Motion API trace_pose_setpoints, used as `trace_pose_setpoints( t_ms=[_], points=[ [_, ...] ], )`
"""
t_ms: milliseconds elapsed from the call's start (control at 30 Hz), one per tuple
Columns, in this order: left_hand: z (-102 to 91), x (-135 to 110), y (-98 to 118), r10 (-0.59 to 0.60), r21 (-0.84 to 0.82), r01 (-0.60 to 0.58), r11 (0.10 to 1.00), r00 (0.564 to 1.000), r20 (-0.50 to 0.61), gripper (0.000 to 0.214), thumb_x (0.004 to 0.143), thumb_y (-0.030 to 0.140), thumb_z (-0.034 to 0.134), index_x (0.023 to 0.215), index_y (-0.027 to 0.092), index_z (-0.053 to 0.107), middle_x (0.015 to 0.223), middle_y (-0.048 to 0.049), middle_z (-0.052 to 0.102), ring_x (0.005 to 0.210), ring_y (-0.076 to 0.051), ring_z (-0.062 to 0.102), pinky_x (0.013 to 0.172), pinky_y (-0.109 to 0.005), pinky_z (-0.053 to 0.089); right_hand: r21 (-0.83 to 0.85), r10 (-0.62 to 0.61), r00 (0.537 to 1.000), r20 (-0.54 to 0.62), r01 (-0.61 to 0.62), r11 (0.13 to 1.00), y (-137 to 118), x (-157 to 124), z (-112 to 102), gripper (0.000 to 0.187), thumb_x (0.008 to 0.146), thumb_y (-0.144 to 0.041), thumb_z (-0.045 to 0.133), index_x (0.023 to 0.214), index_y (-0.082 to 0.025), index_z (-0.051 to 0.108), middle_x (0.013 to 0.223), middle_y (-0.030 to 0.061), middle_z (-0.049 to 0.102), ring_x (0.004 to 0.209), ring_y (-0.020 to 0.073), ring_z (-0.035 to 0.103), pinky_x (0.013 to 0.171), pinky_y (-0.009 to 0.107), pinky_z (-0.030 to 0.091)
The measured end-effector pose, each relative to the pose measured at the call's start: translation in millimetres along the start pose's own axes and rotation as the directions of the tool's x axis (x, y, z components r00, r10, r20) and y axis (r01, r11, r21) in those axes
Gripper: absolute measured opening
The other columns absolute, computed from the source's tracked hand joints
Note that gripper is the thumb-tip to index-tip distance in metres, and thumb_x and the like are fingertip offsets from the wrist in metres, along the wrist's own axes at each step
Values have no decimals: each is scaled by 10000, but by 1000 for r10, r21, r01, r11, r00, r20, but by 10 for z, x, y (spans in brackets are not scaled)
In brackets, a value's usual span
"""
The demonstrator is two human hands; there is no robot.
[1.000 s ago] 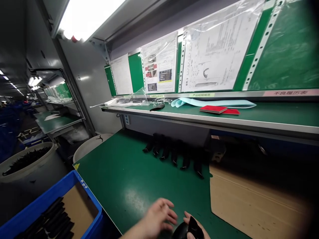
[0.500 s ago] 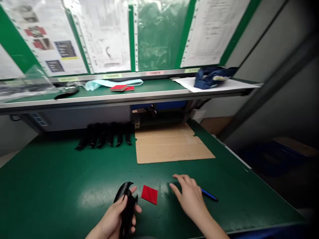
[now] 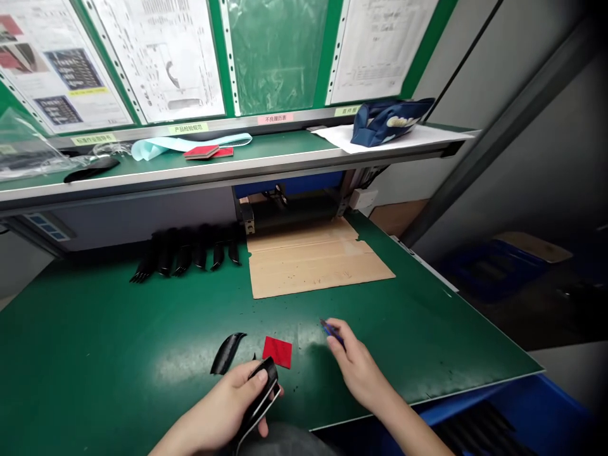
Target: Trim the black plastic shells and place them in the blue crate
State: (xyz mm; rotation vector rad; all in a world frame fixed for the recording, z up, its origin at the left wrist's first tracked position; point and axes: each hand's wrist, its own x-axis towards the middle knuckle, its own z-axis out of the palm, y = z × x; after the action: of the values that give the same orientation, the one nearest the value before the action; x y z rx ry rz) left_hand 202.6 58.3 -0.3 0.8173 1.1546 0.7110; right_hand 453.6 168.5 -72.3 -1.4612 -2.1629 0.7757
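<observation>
My left hand (image 3: 237, 399) is closed around a curved black plastic part (image 3: 262, 392) with a pale edge, held just above the green table (image 3: 95, 354) near its front edge. Another curved black part (image 3: 227, 352) lies on the mat just beyond that hand. A small red square (image 3: 277, 351) lies flat between my hands. My right hand (image 3: 357, 364) pinches a blue pen (image 3: 331, 332) by its lower end, to the right of the red square.
A row of several black parts (image 3: 185, 253) lies at the back of the table under the shelf. A cardboard sheet (image 3: 313, 259) covers the middle back. The shelf (image 3: 266, 161) carries red pads, a pale blue strip, papers and a blue pouch (image 3: 387, 120). Blue bins stand right.
My right hand has picked up the blue pen that lay on the mat. One black part now lies on the table while my left hand keeps another. The view swung right earlier.
</observation>
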Motion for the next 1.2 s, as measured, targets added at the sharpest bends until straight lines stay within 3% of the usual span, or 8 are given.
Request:
trace_pose_setpoints(
  t_ms=[200,333,433,533,800,967,1100,1200],
  points=[
    [54,-161,134,-78,227,91,970,995,-68,419,883,558,395,929,194,596,868,-12,620,545,-107,548,542,-244,396,46,-435,862,261,439,897,-809,-111,-206,254,981,-288,326,1098,-251,549,865,25,577,772,169,514,696,298,404],
    [67,-231,151,-128,210,140,968,989,-70,422,873,569,403,943,196,588,959,-35,645,541,-107,542,553,-254,411,-89,-540,782,310,590,803,-942,-113,-241,291,972,-226,307,1169,-227,522,956,56,588,783,178,493,697,315,362],
    [89,-271,166,-144,190,153,970,988,-57,421,870,575,408,944,200,585,941,-28,642,536,-101,525,553,-251,415,-184,-555,756,347,635,751,-965,-105,-211,366,942,-493,400,1176,-243,532,985,57,590,786,184,497,696,321,336],
    [124,-312,184,-112,212,120,970,992,-49,431,877,579,393,928,194,580,828,-3,599,543,-104,508,562,-252,425,-251,-549,766,335,634,732,-981,-96,-161,470,880,-638,385,1031,-234,573,932,42,584,762,181,478,678,325,299],
    [229,-343,239,-94,420,169,891,977,-194,496,883,602,330,1022,210,600,919,-43,627,659,-168,563,555,-273,429,-301,-534,754,383,648,700,-949,-80,-75,353,931,-533,389,806,-225,506,789,2,565,713,173,447,652,330,227],
    [261,-325,252,10,597,141,790,970,-243,455,910,520,334,1002,203,647,940,-87,670,878,-245,594,800,-353,428,-246,-521,736,433,652,717,-937,-102,-48,270,943,-433,412,797,-224,503,764,0,577,695,168,459,631,327,218],
    [268,-315,278,50,644,98,759,977,-208,417,925,471,339,1063,217,639,1046,-100,669,974,-259,585,843,-362,406,76,-499,659,563,560,825,-879,-56,-67,344,961,-461,357,751,-213,469,693,-31,533,628,126,434,605,284,264],
    [255,-304,287,83,666,79,742,974,-208,399,930,453,346,1069,217,636,1083,-101,658,1025,-261,569,870,-359,393,474,-543,569,618,282,834,-809,-5,-74,464,962,-542,274,719,-196,463,666,-38,484,613,102,434,593,239,314]
  ],
)
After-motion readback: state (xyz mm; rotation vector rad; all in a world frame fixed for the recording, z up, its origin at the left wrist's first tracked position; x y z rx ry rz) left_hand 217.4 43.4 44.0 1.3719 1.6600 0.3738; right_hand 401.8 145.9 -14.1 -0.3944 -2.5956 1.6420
